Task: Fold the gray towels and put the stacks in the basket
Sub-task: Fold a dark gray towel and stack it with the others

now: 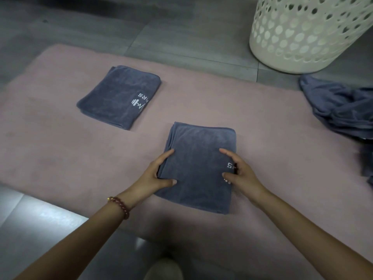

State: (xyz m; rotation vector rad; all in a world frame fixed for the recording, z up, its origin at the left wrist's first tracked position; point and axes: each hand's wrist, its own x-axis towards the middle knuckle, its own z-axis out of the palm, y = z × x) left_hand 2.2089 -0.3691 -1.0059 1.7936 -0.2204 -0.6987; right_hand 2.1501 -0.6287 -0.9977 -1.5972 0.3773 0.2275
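Observation:
A folded gray towel [199,158] lies on the pink mat [60,150] in front of me. My left hand [159,172] grips its left edge, thumb on top and fingers along the side. At the right edge, my right hand [240,172] holds it with thumb and index finger on top, partly covering the white logo. A second folded gray towel [119,96] with a white logo lies further back on the left. The white perforated basket [306,33] stands on the floor at the back right. What the basket holds is not visible.
A heap of unfolded gray towels [341,110] lies at the right edge of the mat and on the floor below the basket. Gray floor tiles [141,27] surround the mat. A shoe tip [163,269] shows at the bottom centre.

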